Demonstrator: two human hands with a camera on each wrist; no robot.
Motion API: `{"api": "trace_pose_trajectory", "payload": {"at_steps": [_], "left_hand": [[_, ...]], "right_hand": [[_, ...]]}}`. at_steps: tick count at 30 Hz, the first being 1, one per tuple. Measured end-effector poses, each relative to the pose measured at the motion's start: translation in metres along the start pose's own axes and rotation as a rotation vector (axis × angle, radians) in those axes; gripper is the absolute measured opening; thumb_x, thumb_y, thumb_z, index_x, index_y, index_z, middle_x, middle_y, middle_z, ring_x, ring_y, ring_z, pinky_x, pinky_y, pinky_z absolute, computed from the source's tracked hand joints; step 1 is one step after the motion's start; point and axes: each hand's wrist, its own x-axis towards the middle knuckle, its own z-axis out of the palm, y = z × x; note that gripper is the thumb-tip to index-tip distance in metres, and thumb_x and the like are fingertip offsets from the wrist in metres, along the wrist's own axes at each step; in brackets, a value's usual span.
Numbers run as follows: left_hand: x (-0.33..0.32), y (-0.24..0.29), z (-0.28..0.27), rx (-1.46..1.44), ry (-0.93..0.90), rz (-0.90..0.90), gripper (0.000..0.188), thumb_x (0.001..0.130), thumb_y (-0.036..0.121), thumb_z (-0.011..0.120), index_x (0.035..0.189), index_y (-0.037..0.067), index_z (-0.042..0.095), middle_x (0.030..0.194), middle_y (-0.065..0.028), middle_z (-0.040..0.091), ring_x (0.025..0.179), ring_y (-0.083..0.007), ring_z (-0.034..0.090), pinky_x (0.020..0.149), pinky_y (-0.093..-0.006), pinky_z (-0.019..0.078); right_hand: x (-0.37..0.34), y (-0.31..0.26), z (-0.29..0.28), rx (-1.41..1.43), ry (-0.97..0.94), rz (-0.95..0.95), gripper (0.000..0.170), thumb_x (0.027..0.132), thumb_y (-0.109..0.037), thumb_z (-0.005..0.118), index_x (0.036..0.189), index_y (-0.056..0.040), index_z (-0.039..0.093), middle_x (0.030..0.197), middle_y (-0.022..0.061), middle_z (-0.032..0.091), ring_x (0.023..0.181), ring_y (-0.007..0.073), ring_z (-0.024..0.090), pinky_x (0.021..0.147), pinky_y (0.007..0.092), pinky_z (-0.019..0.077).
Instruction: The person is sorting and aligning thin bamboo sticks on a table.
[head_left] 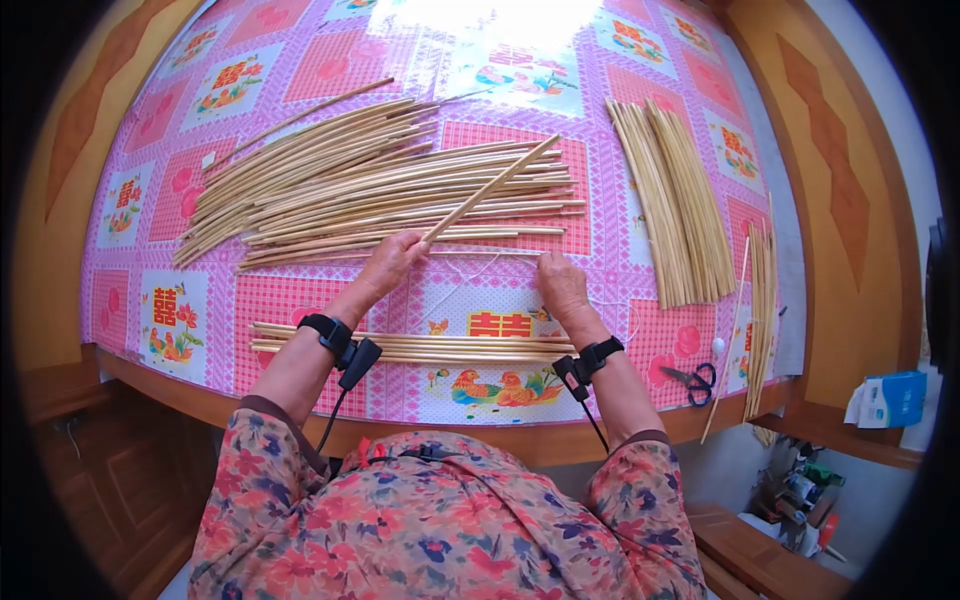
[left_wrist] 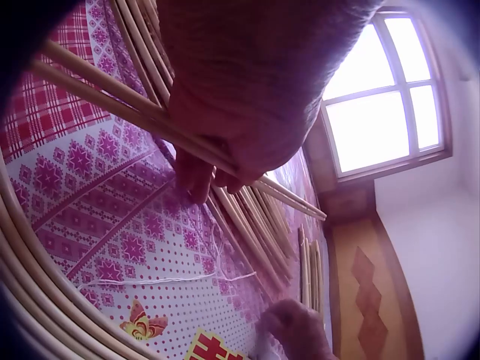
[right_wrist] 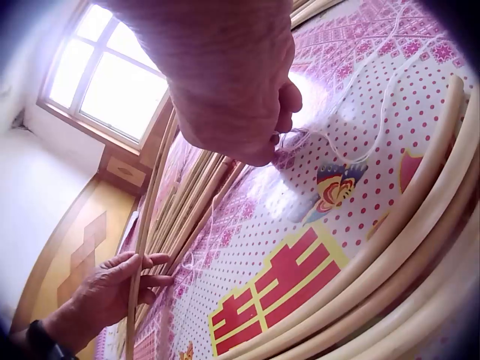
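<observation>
In the head view the left hand (head_left: 393,262) grips a pair of thin pale sticks (head_left: 490,190), slanting up to the right over a spread pile of similar sticks (head_left: 400,195). The left wrist view shows the two held sticks (left_wrist: 135,109) side by side under the curled fingers. To the right, close over the tablecloth, the right hand (head_left: 562,285) pinches a white string (right_wrist: 386,112) between thumb and fingers. Loose loops of that string (left_wrist: 150,282) lie on the cloth between the hands. Nearer the body, a row of several sticks (head_left: 420,347) lies crosswise under both forearms.
A thick bundle of sticks (head_left: 675,210) lies at the right, with a thinner bundle (head_left: 761,310) beyond it by the table edge. Near them are dark-handled scissors (head_left: 700,385) and a small white object (head_left: 718,345). A blue tissue pack (head_left: 893,399) stands at far right.
</observation>
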Motion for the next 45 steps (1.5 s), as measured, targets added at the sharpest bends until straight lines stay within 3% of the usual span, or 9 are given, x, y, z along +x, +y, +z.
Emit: {"api": "trace_pose_trajectory", "payload": {"at_steps": [7,22,25,31,34,35,38,41,45], "left_hand": [[0.004,-0.003,-0.003,0.216,-0.018,-0.074,0.018,0.086,0.017,0.050,0.087,0.001,0.059,0.072,-0.0018,0.059,0.067,-0.0091,0.053,0.062,-0.0246,0.0427],[0.008,-0.014,-0.005,0.157,0.018,-0.027,0.024,0.084,0.020,0.050,0.078,-0.002,0.058,0.063,-0.0086,0.057,0.057,-0.0155,0.050,0.056,-0.0304,0.0408],[0.010,-0.011,-0.006,0.108,0.042,-0.062,0.023,0.083,0.019,0.050,0.077,-0.002,0.058,0.063,-0.0096,0.056,0.057,-0.0163,0.051,0.055,-0.0312,0.0408],[0.016,-0.015,-0.016,0.205,0.055,0.026,0.022,0.083,0.018,0.050,0.079,-0.002,0.059,0.067,-0.0080,0.058,0.059,-0.0140,0.052,0.055,-0.0293,0.0428],[0.013,-0.002,-0.025,0.202,-0.002,0.007,0.021,0.085,0.018,0.049,0.081,-0.001,0.058,0.072,-0.0066,0.059,0.062,-0.0112,0.054,0.054,-0.0254,0.0447],[0.009,0.008,-0.028,0.161,-0.049,-0.060,0.022,0.086,0.019,0.048,0.081,0.000,0.058,0.072,-0.0065,0.060,0.062,-0.0110,0.055,0.053,-0.0245,0.0447],[-0.015,0.042,-0.035,-0.137,-0.116,-0.187,0.023,0.087,0.021,0.046,0.079,0.002,0.057,0.071,-0.0047,0.059,0.057,-0.0101,0.054,0.050,-0.0222,0.0437],[-0.042,0.065,-0.040,-0.220,-0.217,-0.173,0.022,0.088,0.021,0.046,0.079,0.005,0.057,0.065,-0.0002,0.056,0.049,-0.0061,0.048,0.044,-0.0188,0.0382],[-0.070,0.079,-0.037,-0.445,-0.345,-0.127,0.020,0.089,0.021,0.046,0.083,0.005,0.057,0.062,0.0023,0.054,0.047,-0.0027,0.043,0.041,-0.0171,0.0327]], "right_hand": [[-0.001,0.032,0.011,0.051,0.141,0.146,0.006,0.074,-0.011,0.053,0.076,-0.0068,0.050,0.076,0.0121,0.054,0.067,0.0279,0.058,0.053,0.0385,0.0488],[0.023,0.064,-0.037,0.134,0.517,0.361,0.006,0.077,-0.013,0.055,0.079,-0.0070,0.052,0.074,0.0108,0.055,0.063,0.0263,0.056,0.056,0.0356,0.0471],[0.002,0.061,-0.072,0.582,0.371,0.216,0.003,0.076,-0.005,0.056,0.077,-0.0019,0.055,0.067,0.0087,0.053,0.056,0.0160,0.050,0.052,0.0279,0.0423],[-0.043,0.059,-0.149,0.830,-0.086,0.116,0.010,0.078,-0.005,0.057,0.087,-0.0020,0.058,0.068,0.0066,0.054,0.060,0.0124,0.051,0.053,0.0253,0.0416],[-0.047,0.051,-0.184,0.082,0.178,0.069,0.012,0.079,-0.003,0.057,0.090,-0.0017,0.058,0.069,0.0028,0.053,0.063,0.0079,0.050,0.053,0.0231,0.0406],[-0.046,0.044,-0.198,0.084,0.183,0.063,0.012,0.079,-0.003,0.057,0.090,-0.0017,0.058,0.069,0.0028,0.053,0.063,0.0079,0.050,0.053,0.0231,0.0406],[-0.045,0.015,-0.228,0.243,0.420,0.272,0.010,0.079,-0.002,0.057,0.088,-0.0010,0.058,0.071,0.0002,0.053,0.063,0.0057,0.050,0.053,0.0208,0.0405],[-0.040,-0.024,-0.217,1.066,0.338,0.154,0.004,0.080,-0.001,0.056,0.083,-0.0016,0.057,0.070,-0.0007,0.054,0.060,0.0052,0.050,0.051,0.0176,0.0395],[-0.033,-0.110,-0.168,1.446,-0.014,0.151,0.007,0.082,-0.004,0.056,0.088,-0.0051,0.058,0.069,-0.0004,0.055,0.051,0.0033,0.050,0.044,0.0156,0.0362]]}}
